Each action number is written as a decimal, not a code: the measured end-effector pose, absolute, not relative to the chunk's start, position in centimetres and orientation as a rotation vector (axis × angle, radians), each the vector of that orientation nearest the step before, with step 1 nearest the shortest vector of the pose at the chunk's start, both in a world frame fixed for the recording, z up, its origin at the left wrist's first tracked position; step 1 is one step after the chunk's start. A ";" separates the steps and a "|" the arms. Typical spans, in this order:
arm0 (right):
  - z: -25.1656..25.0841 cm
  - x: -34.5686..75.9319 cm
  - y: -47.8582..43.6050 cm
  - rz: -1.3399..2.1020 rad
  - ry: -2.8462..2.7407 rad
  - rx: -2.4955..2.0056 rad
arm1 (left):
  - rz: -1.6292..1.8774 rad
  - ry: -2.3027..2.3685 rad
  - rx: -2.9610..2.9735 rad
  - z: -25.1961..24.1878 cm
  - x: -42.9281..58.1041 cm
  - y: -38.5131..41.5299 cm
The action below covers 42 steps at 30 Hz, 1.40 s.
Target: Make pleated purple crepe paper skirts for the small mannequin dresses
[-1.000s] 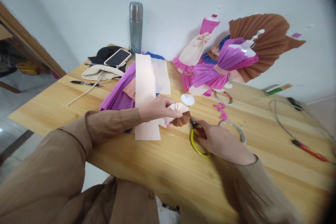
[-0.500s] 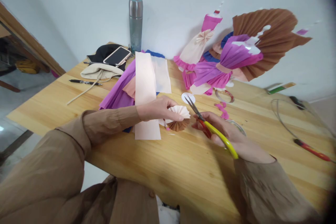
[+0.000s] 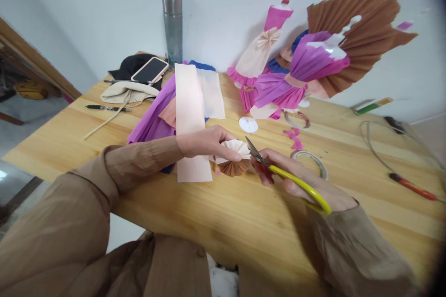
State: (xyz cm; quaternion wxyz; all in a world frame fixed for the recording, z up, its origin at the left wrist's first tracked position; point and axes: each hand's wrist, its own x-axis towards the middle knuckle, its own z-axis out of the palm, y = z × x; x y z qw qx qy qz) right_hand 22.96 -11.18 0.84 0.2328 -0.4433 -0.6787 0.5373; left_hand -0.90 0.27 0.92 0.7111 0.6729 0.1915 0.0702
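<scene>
My left hand [image 3: 205,141] pinches a small pleated paper rosette [image 3: 234,158], peach on top and brown below, just above the wooden table [image 3: 223,213]. My right hand [image 3: 306,181] grips yellow-handled scissors [image 3: 289,177], whose blades point left and touch the rosette's right edge. A long peach paper strip [image 3: 190,120] lies under my left wrist, on top of purple crepe paper [image 3: 153,118].
Pleated paper dresses in pink, purple and brown [image 3: 313,60] lean on the wall. Near them lie a white disc [image 3: 248,124], tape rolls [image 3: 311,160], pink scraps [image 3: 294,138]. A steel bottle [image 3: 172,23], phone [image 3: 149,69], cap [image 3: 121,93] and pen [image 3: 104,108] sit left; wire and red tool [image 3: 413,188] right.
My right hand picked the scissors up off the table and brought the blades to the rosette's right edge. My left hand kept hold of the rosette.
</scene>
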 end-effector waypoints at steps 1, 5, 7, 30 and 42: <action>0.8 22.9 -11.2 1.484 -1.848 -1.220 | 0.147 0.422 1.499 0.9 -0.9 0.3; 1.0 23.0 -11.0 1.503 -1.868 -1.226 | 0.108 0.430 1.524 0.8 -1.0 0.3; 1.1 23.0 -10.9 1.513 -1.901 -1.219 | 0.120 0.434 1.531 0.8 -1.0 0.4; 0.4 23.6 -10.6 1.396 -1.907 -1.301 | 0.148 0.414 1.458 0.1 -0.9 0.5; 0.9 23.1 -10.7 1.409 -1.799 -1.327 | 0.126 0.404 1.474 -0.3 -0.9 0.7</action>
